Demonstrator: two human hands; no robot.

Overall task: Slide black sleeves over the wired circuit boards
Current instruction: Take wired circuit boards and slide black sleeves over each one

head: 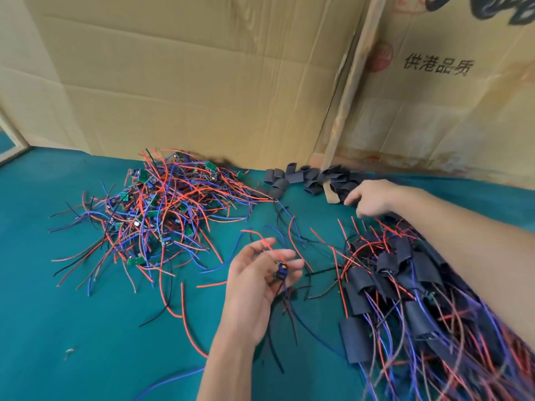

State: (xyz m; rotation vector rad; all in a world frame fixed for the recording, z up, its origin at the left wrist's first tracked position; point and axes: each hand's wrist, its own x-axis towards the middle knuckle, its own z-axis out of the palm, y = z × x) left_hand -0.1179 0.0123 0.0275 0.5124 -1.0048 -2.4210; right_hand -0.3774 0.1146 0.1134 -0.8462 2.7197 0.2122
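Centrally, a small wired circuit board (280,272) is pinched in the fingertips of the left hand (258,287), which is raised above the green table (86,328) with palm turned upward; red, blue and black wires are trailed from the board over and below the fingers. Farther back, the right hand (372,198) is stretched to the heap of empty black sleeves (307,179) lying against the cardboard wall (188,82); its fingers are curled down at the edge of the heap, but whether a sleeve is actually gripped cannot be told, since the fingertips are blurred against the dark pieces. To the left, a tangled pile of bare boards (153,209) with their coloured leads is spread on the table, well apart from the sleeves. Under and beside the right forearm, a pile of finished boards (399,299) already covered in black sleeves is laid, wires fanned toward the near edge. A few loose wires (185,311) are scattered between the piles, near the left wrist
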